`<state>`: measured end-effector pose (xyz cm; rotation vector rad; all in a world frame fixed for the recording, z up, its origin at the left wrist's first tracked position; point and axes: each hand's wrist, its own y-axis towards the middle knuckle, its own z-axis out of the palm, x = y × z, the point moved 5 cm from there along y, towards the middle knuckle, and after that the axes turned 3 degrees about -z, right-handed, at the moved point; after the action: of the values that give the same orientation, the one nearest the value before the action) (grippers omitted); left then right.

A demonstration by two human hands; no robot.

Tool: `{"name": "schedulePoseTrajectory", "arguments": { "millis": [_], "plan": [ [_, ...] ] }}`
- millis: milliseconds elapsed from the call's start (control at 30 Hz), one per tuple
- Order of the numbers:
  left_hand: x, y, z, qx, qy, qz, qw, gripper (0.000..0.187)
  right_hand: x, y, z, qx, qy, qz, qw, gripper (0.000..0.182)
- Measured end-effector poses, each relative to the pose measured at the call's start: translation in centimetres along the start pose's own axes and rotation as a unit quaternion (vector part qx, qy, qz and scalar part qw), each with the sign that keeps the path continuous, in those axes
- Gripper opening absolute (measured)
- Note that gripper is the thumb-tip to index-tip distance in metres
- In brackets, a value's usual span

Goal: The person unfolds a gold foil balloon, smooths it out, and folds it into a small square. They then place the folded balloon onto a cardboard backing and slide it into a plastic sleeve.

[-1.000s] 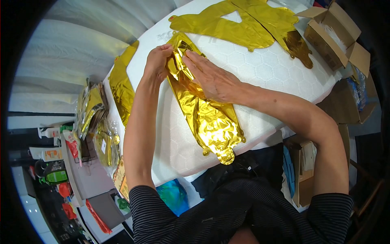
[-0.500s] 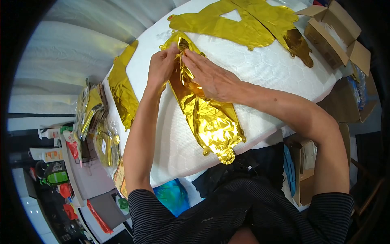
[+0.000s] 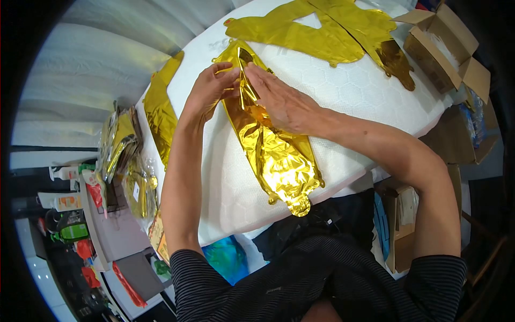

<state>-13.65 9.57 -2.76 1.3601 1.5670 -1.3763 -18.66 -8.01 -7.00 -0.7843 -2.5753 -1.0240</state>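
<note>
A shiny gold foil balloon, flat and partly folded lengthwise, lies on the white padded surface in front of me. My right hand rests on its upper part, fingers straight and together along the raised fold. My left hand is at the balloon's upper left edge, its fingers bent and apart, with nothing seen gripped in them. The palm side of my right hand is hidden. Beyond my hands lies a larger flat gold foil piece. Another gold foil piece hangs over the left edge.
Open cardboard boxes stand at the right edge. Bagged gold foil packs are at the left, above a shelf with bottles nearby. A pale curtain hangs behind. A blue-green shiny bag lies below the table edge.
My left hand has moved slightly left, away from the fold, and its fingers have spread. My right hand has stayed almost in place on the gold balloon.
</note>
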Motion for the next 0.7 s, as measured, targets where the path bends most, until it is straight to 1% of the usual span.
{"name": "schedulePoseTrajectory", "arguments": {
  "millis": [67,133,167,233,267,300,333,367,400,433,500,533,600,633,667,700],
  "plan": [
    [0.4,0.5,-0.5,0.000,0.014,-0.002,1.000,0.063,0.1,0.0,0.0,0.001,-0.005,-0.001,1.000,0.084],
    [-0.3,1.1,-1.1,-0.002,0.048,0.075,0.996,0.064,0.0,-0.1,0.1,0.006,-0.003,0.026,1.000,0.073],
    [-0.2,1.6,-1.5,-0.006,0.045,0.076,0.996,0.064,0.1,0.0,0.1,0.009,-0.003,0.021,1.000,0.073],
    [-1.1,2.8,-1.5,0.011,0.054,0.142,0.988,0.064,-0.1,0.1,0.1,0.014,-0.002,0.029,0.999,0.073],
    [-1.4,3.5,-1.3,0.015,0.064,0.143,0.988,0.059,-0.1,0.1,0.1,0.017,-0.002,0.025,1.000,0.073],
    [-1.8,4.0,-1.4,0.011,0.062,0.144,0.988,0.059,-0.1,0.1,0.1,0.026,0.001,0.020,0.999,0.082],
    [-2.0,4.6,-1.3,0.043,0.056,0.115,0.991,0.056,-0.2,0.2,0.1,0.035,0.003,0.014,0.999,0.091],
    [-2.0,4.9,-1.0,0.075,0.050,0.085,0.992,0.053,-0.1,0.2,0.1,0.037,0.003,0.011,0.999,0.091],
    [-2.0,5.1,-0.9,0.077,0.044,0.081,0.993,0.048,-0.1,0.2,0.1,0.034,0.005,0.014,0.999,0.092],
    [-2.2,5.2,-1.2,0.073,0.042,0.082,0.993,0.048,-0.1,0.3,0.1,0.031,0.008,0.017,0.999,0.092],
    [-2.4,5.1,-0.9,0.154,0.028,0.046,0.987,0.048,-0.1,0.3,0.0,0.034,0.005,0.017,0.999,0.092],
    [-2.5,5.1,-1.1,0.152,0.026,0.046,0.987,0.048,-0.2,0.4,0.0,0.034,0.002,0.020,0.999,0.092],
    [-2.2,5.0,-1.4,0.173,-0.005,0.001,0.985,0.047,-0.3,0.3,0.1,0.029,0.005,0.013,0.999,0.091],
    [-2.0,4.9,-1.7,0.173,-0.005,0.000,0.985,0.047,-0.2,0.3,0.0,0.022,0.007,0.007,1.000,0.091],
    [-1.5,4.8,-2.1,0.167,-0.016,-0.019,0.986,0.045,-0.3,0.3,0.0,0.022,0.007,0.009,1.000,0.091],
    [-1.0,4.7,-2.5,0.160,-0.027,-0.038,0.986,0.043,-0.2,0.2,0.0,0.014,0.005,0.007,1.000,0.082]
  ]
}}
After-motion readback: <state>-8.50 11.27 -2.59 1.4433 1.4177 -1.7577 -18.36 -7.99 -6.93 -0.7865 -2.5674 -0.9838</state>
